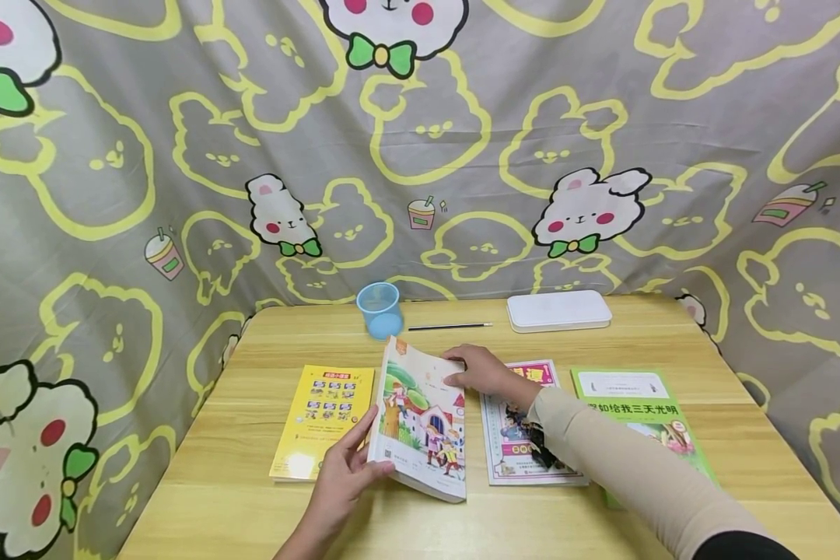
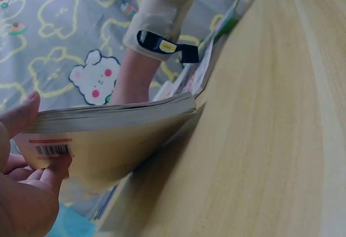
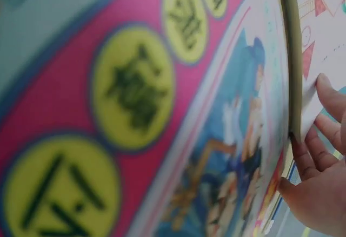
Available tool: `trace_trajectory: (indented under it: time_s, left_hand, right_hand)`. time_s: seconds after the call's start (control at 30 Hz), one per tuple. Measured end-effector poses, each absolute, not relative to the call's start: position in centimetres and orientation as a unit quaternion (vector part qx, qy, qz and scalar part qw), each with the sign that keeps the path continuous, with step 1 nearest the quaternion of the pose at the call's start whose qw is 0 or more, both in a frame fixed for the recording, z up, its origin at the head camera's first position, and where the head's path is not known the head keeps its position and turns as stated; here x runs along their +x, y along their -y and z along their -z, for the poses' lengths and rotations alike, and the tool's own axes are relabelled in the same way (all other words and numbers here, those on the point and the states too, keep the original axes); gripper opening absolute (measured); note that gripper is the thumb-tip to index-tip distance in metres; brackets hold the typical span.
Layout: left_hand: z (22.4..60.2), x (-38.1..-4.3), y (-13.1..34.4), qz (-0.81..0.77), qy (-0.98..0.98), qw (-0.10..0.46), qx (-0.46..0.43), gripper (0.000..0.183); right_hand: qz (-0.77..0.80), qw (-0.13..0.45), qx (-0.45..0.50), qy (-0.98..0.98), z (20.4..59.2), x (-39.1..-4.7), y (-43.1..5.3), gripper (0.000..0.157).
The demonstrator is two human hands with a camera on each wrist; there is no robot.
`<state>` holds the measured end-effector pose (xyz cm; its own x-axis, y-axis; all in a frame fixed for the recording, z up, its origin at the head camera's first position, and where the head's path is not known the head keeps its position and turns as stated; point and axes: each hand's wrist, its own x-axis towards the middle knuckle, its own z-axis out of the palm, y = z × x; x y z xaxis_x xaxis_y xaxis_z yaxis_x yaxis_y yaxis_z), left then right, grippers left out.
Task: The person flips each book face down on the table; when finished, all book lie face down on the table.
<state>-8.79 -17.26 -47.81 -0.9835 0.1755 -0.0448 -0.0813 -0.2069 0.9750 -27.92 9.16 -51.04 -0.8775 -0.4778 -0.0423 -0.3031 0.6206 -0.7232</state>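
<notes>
A thick paperback book (image 1: 423, 424), with a cartoon castle and children on its cover, is tilted up off the table. My left hand (image 1: 344, 476) grips its lower left side, thumb on the front cover. In the left wrist view, fingers of that hand lie on the back cover by a barcode (image 2: 52, 149). At the book's upper right corner, my right hand (image 1: 488, 372) holds the edge, the thumb on the cover in the right wrist view and other fingers around the page edge. Under the right wrist lies a pink-bordered book (image 1: 502, 459).
A yellow book (image 1: 330, 420) lies to the left and a green book (image 1: 637, 408) to the right, partly behind my right sleeve. Along the back stand a blue cup (image 1: 381, 315), a thin pencil (image 1: 450, 327) and a white case (image 1: 558, 310), before a patterned curtain (image 1: 462, 140).
</notes>
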Motion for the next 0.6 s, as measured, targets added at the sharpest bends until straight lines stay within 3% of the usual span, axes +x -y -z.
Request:
trace_trajectory:
  time_s: [0.6]
  left_hand:
    - [46.7, -8.4, 16.9, -0.753, -0.653, 0.061, 0.055, 0.092]
  right_hand:
    - [0.411, 0.116, -0.251, -0.869, 47.6, -26.5, -4.9, 0.075]
